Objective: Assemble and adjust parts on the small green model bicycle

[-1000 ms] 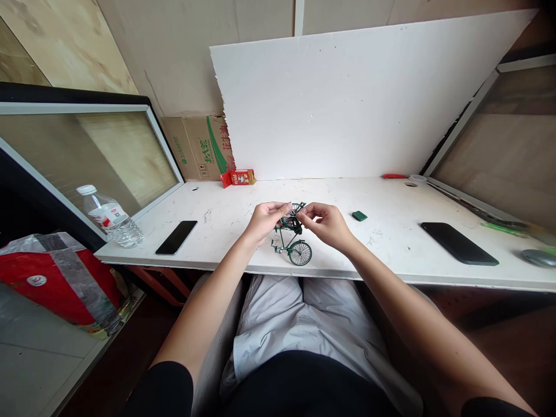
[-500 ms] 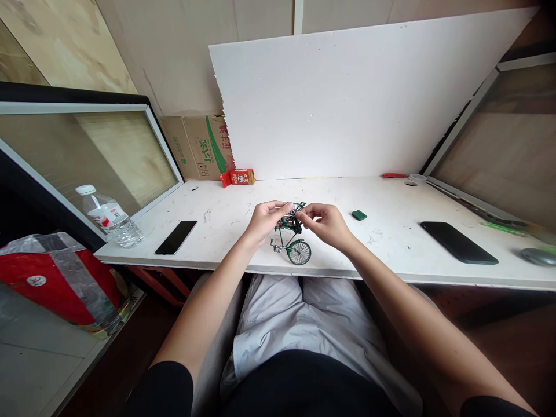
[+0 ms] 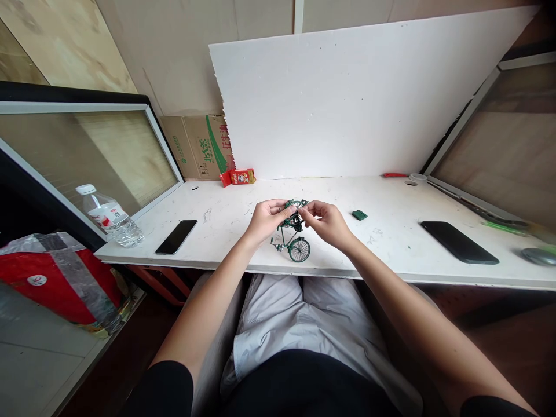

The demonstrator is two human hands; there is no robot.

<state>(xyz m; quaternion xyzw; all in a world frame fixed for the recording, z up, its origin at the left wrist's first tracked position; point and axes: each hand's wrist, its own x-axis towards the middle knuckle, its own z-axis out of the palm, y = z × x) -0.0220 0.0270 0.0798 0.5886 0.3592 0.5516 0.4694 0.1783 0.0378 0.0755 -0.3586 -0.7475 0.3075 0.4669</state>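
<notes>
A green toy bicycle (image 3: 299,249) is held over the white desk's front part, one spoked wheel toward me and the other between my hands. My left hand (image 3: 268,220) is closed on the far wheel's left side, thumb laid across it. From the right, my right hand (image 3: 324,221) pinches at the same wheel with thumb and forefinger; whether it grips the wheel or a small part there is too small to tell. The handlebar points left, below my left hand. A small green piece (image 3: 359,215) lies on the desk to the right of my right hand.
On the white desk (image 3: 226,249), a phone (image 3: 176,237) and water bottle (image 3: 110,217) are at left, a black phone (image 3: 459,242) and grey mouse (image 3: 538,256) at right. Behind stand a red packet (image 3: 242,176), a cardboard box (image 3: 195,147) and a white board (image 3: 347,104).
The toy bicycle has shifted slightly upward, away from me, with its far wheel showing more between my fingers. Both hands have moved only a little.
</notes>
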